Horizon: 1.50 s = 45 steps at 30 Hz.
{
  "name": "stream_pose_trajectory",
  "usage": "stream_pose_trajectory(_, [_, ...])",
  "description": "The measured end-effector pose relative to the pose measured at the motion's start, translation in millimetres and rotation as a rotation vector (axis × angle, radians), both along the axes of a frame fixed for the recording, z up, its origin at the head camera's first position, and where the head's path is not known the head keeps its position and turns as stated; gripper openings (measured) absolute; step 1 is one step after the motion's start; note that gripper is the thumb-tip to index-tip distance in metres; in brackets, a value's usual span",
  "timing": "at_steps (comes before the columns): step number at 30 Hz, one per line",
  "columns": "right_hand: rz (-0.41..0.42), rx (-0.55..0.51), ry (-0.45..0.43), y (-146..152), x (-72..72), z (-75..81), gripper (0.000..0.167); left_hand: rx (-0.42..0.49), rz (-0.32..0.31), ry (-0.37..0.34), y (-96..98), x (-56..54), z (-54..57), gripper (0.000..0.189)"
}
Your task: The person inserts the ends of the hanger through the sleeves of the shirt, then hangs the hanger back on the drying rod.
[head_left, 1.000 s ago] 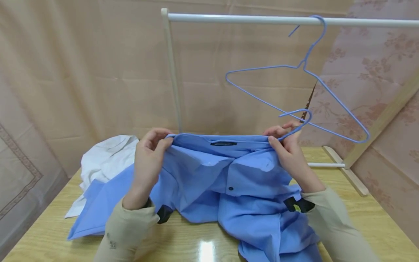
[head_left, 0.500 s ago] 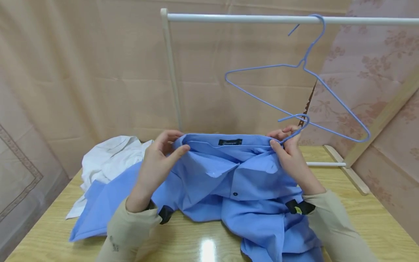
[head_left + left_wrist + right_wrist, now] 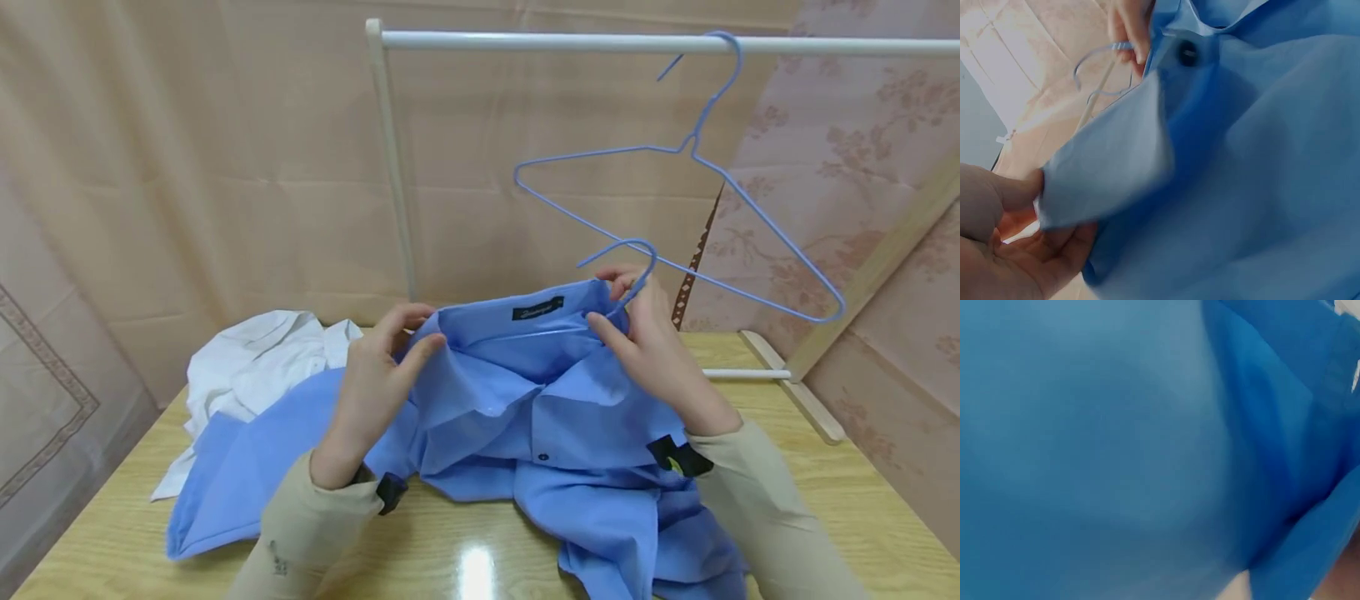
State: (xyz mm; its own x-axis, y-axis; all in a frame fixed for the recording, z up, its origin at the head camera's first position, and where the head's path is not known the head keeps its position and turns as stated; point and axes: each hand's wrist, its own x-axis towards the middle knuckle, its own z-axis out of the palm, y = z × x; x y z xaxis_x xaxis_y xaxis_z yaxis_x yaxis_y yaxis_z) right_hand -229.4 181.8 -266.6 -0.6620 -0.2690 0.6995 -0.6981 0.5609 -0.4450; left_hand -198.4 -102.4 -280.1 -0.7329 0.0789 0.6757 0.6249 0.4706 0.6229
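A light blue shirt [image 3: 480, 433] lies bunched on the table, its collar [image 3: 487, 321] raised and spread between the two hands. My left hand [image 3: 378, 387] pinches the collar's left end, thumb in front and fingers behind; in the left wrist view the collar tip sits between thumb and fingers. My right hand [image 3: 660, 350] grips the collar's right end together with the neck of a blue hanger [image 3: 637, 246]. The hook curves up above that hand, while the hanger's lower part is hidden by the shirt. A black label [image 3: 537, 308] shows inside the collar. Blue cloth fills most of the right wrist view.
A white garment [image 3: 262, 358] is heaped at the table's back left. Behind stands a rack with a white rail [image 3: 540, 42], from which a second blue hanger [image 3: 690, 150] hangs. The rack's wooden foot [image 3: 795, 387] rests at the back right.
My right hand has moved left and slightly up with the hanger hook. The left hand has shifted right. The collar now gapes wider and its label shows more fully.
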Motion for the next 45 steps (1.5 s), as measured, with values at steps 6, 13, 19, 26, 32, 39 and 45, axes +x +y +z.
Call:
stream_pose_trajectory(6, [-0.003, 0.152, 0.138, -12.7, -5.3, 14.2, 0.029, -0.005, -0.074, 0.054, 7.1, 1.3, -2.6, 0.021])
stream_pose_trajectory(13, [-0.02, 0.274, 0.205, -29.9, -3.1, 25.1, 0.029, -0.017, -0.119, 0.091, 15.6, 2.6, -5.9, 0.023])
stream_pose_trajectory(19, [0.016, 0.308, 0.257, -41.6, -1.6, 28.4, 0.028, -0.041, -0.135, 0.108, 21.9, 4.3, -9.6, 0.022])
stream_pose_trajectory(26, [0.098, 0.331, 0.339, -54.2, 7.1, 30.2, 0.024, -0.073, -0.125, 0.101, 27.7, 4.9, -13.2, 0.023])
stream_pose_trajectory(32, [0.145, 0.28, 0.351, -54.1, 8.9, 30.1, 0.026, -0.198, 0.033, 0.181, 28.9, 5.5, -13.2, 0.022])
stream_pose_trajectory(39, [0.151, 0.197, 0.293, -45.9, 5.5, 25.5, 0.025, -0.3, 0.126, 0.251, 24.0, -1.0, -14.4, 0.019])
stream_pose_trajectory(45, [0.128, 0.145, 0.153, -35.5, 8.9, 23.7, 0.026, -0.226, 0.0, 0.17, 22.1, -7.2, -17.0, 0.013])
